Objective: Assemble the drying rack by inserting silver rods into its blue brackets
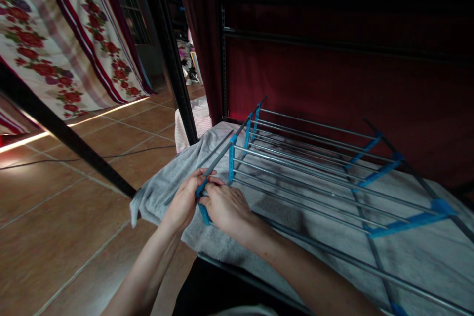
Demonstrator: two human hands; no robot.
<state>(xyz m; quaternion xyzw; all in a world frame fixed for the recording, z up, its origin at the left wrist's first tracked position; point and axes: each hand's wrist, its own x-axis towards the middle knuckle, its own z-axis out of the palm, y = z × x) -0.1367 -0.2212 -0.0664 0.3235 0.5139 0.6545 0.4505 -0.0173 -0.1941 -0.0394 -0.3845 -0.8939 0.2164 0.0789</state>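
A rack of thin metal tubes (296,158) with blue plastic side brackets lies on a grey blanket (437,261). Around the near left end of its grey upright pole (219,157), my left hand (186,198) is closed at a blue plastic bracket (204,214). My right hand (226,207) pinches the same bracket from the right side. Both hands nearly touch, and the fingers hide much of the joint. More blue brackets (231,159) sit farther along this pole. At the rack's other end is another blue bracket (411,219).
Black metal posts (168,54) frame the blanket-covered surface, with a slanting bar (70,131) at left. A dark red cloth (333,79) hangs behind. Beyond the tiled floor (74,217) hangs a floral curtain (70,44). A dark cable (89,158) crosses the tiles.
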